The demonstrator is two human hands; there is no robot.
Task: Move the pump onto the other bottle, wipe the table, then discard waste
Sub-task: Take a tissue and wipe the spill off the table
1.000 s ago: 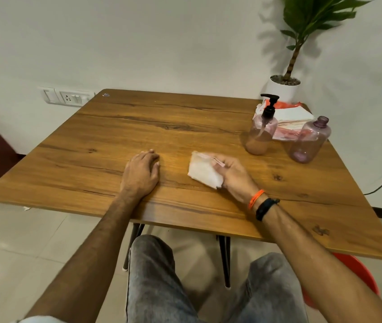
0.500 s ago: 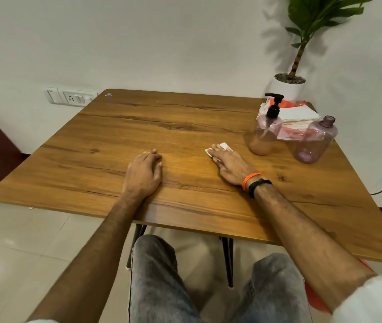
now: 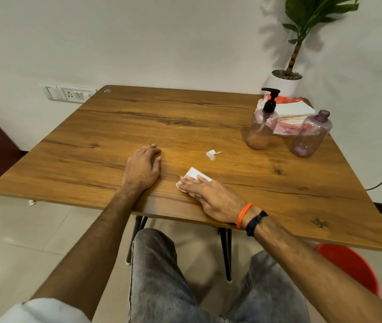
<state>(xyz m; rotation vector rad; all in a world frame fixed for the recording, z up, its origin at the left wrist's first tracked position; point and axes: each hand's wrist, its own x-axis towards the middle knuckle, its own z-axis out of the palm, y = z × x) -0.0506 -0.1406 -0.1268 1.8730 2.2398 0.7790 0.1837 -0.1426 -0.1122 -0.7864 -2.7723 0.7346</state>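
My right hand (image 3: 211, 198) lies flat on a folded white tissue (image 3: 193, 174) and presses it to the wooden table (image 3: 138, 127) near the front edge. My left hand (image 3: 143, 167) rests palm down on the table just left of it, holding nothing. A small torn scrap of tissue (image 3: 212, 154) lies loose farther back. At the right rear stand two pink translucent bottles: one with a black pump (image 3: 262, 127) and an open one without a cap (image 3: 311, 135).
A stack of white and red napkins (image 3: 291, 113) lies behind the bottles, and a potted plant (image 3: 287, 82) stands in the corner. A red bin (image 3: 350, 264) sits on the floor under the table's right front. A bit of paper (image 3: 31, 202) lies on the floor at left.
My right hand has slid the tissue back toward the front edge and to the left. A small torn scrap now lies on the table where it had been. My left hand stayed put.
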